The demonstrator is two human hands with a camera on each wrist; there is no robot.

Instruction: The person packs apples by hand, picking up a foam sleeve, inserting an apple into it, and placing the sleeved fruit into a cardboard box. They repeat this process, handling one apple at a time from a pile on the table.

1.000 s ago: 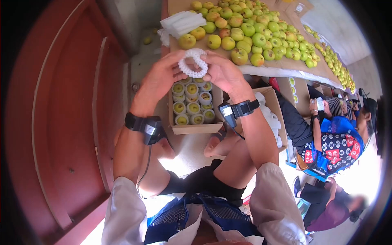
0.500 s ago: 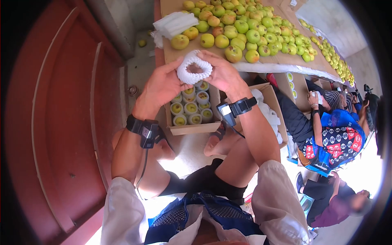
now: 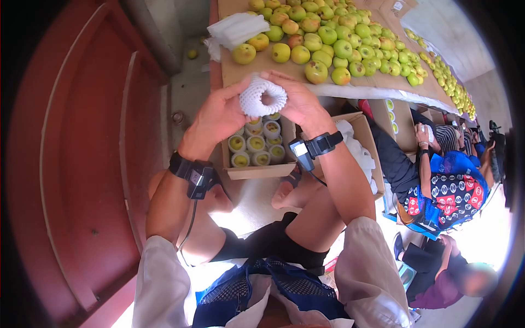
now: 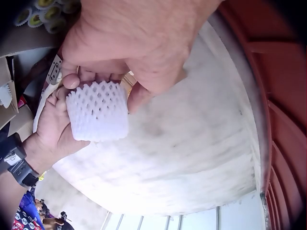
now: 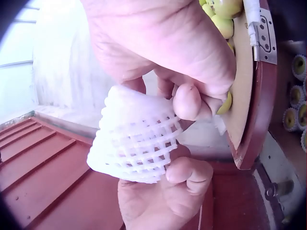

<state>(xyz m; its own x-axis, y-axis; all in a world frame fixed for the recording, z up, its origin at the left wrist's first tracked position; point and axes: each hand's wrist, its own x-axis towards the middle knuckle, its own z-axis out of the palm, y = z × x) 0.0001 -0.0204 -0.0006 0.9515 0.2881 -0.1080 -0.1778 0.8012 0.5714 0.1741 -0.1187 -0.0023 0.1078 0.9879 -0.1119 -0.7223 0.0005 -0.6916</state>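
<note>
Left hand [image 3: 219, 113] and right hand [image 3: 299, 101] grasp one foam sleeve [image 3: 252, 100]

It sits between them, above one carton [image 3: 263, 173] of sleeved apples [image 3: 256, 143], partly hidden, total unclear. One second carton [image 3: 369, 138] rightward holds white foam [image 3: 356, 158], pieces indistinct.

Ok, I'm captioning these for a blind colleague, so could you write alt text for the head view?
A person's left hand and right hand hold a white foam-net sleeve above an open carton of sleeved apples. Beyond, loose green-yellow apples lie across a cardboard-covered table; other people sit at the right.
</note>
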